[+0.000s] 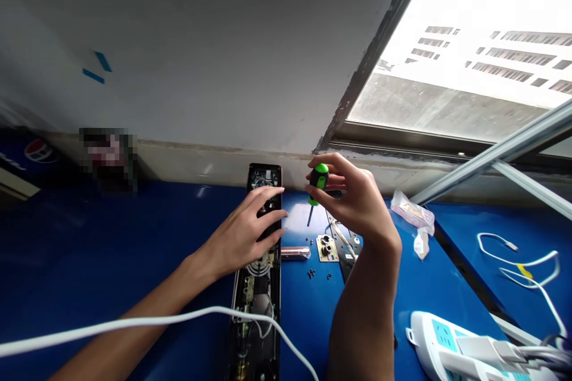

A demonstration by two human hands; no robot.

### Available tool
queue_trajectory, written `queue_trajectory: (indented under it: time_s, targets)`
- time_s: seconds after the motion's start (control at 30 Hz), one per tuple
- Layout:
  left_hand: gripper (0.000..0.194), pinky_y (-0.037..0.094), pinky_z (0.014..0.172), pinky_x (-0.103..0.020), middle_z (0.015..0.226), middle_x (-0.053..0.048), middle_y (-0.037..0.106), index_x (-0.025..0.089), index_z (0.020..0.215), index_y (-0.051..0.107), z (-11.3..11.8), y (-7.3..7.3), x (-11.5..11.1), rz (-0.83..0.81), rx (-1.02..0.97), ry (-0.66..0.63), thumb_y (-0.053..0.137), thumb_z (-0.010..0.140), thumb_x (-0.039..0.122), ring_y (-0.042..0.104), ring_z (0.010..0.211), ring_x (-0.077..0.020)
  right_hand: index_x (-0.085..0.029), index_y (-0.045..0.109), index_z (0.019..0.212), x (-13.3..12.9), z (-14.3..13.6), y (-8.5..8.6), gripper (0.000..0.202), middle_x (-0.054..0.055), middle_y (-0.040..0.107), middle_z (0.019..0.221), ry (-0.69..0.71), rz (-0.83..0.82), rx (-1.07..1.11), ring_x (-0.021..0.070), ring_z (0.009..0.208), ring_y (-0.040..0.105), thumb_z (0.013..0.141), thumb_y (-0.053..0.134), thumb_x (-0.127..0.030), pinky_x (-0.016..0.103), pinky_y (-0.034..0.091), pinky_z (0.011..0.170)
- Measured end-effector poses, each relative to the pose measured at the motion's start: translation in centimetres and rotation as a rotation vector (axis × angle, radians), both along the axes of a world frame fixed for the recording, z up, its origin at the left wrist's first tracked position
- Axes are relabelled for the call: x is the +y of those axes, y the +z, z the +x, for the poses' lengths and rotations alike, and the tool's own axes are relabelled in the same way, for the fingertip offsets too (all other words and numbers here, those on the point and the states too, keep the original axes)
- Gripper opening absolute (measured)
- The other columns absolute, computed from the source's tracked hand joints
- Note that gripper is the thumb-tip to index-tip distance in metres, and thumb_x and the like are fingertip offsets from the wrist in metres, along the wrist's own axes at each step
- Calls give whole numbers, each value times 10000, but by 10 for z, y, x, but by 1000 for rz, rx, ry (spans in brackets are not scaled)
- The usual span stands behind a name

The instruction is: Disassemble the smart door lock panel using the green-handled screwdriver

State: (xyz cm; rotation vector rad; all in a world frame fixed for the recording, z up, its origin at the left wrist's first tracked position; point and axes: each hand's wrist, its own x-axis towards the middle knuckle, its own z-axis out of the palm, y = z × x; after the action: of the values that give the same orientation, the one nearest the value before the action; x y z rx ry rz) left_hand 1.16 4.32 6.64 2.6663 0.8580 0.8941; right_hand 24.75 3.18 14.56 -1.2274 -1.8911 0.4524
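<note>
A long black device housing [266, 342] lies lengthwise in front of me, its circuit board and metal parts exposed. Across its upper half rests my left hand [248, 226], fingers spread and touching the housing, hiding part of the inside. My right hand [357, 196] grips a green-and-black screwdriver [319, 181] by its handle, right of the housing. The blade points down, apart from the housing. Below it are several small dark screws [311, 274], a pinkish metallic cylinder [295, 253] and a small square metal plate [328, 248] with a round fitting.
A white cable [179, 317] crosses the foreground over the housing. Partly behind my right forearm lies a dark perforated plate [346, 259]. Further right are a plastic packet [413, 212], a white power strip [429, 339] and a metal frame bar [496, 152]. The wall and window stand behind.
</note>
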Motion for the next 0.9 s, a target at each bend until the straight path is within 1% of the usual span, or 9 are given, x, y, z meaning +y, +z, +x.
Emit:
queue_trajectory:
  time_s: [0.07,0.2,0.33,0.47,0.6,0.7,0.8,0.9]
  targets:
    - [264,462,1204,-575,1555,-144,494,203,1264,696,5,-1,-2,-3,15,-43,594,1030,274,414,1498,-340,-240,645,1129,1,5,-2,251,-13,723,924,4,-86,-42,133,798,705,883,679,-206,305,634,801]
    - [261,528,1155,-532,1489,-150,567,202,1247,712,13,-6,-5,-24,75,-127,601,1026,285,467,1464,-333,-228,619,1094,3,14,-8,249,-11,681,892,17,-232,-74,110,695,660,855,685,-204,257,586,672]
    - [234,538,1147,-517,1406,-146,642,199,1188,742,16,-12,-5,-18,98,-134,585,1028,265,484,1450,-332,-228,598,1088,8,20,-14,270,-17,663,874,45,-312,-35,103,640,647,838,698,-201,235,539,600]
    - [237,536,1148,-513,1400,-154,642,181,1164,751,16,-12,-5,-15,103,-133,568,1034,255,477,1449,-334,-230,582,1071,12,21,-17,258,-25,647,853,57,-303,0,110,640,653,842,697,-203,223,513,573]
    - [246,537,1144,-514,1390,-167,640,162,1158,750,16,-11,-5,-8,124,-134,552,1040,248,466,1450,-339,-231,573,1078,16,19,-20,270,-27,646,864,95,-303,21,106,657,645,845,711,-226,232,518,607]
    - [250,544,1133,-512,1379,-169,644,157,1163,748,14,-11,-5,-1,126,-139,549,1041,245,461,1447,-342,-232,579,1070,19,16,-24,268,-30,642,861,95,-307,7,104,662,627,844,722,-249,240,518,614]
    - [243,524,1149,-505,1380,-159,638,162,1165,748,12,-9,-4,-12,109,-132,557,1040,245,445,1450,-332,-229,585,1078,20,14,-24,268,-29,653,866,114,-308,28,105,657,634,847,719,-247,251,539,625]
    - [226,526,1126,-492,1338,-139,649,180,1176,750,7,-4,-2,-56,75,-114,603,1023,257,473,1395,-318,-231,606,1097,17,12,-19,274,-24,679,893,115,-256,70,115,679,659,847,719,-232,280,590,686]
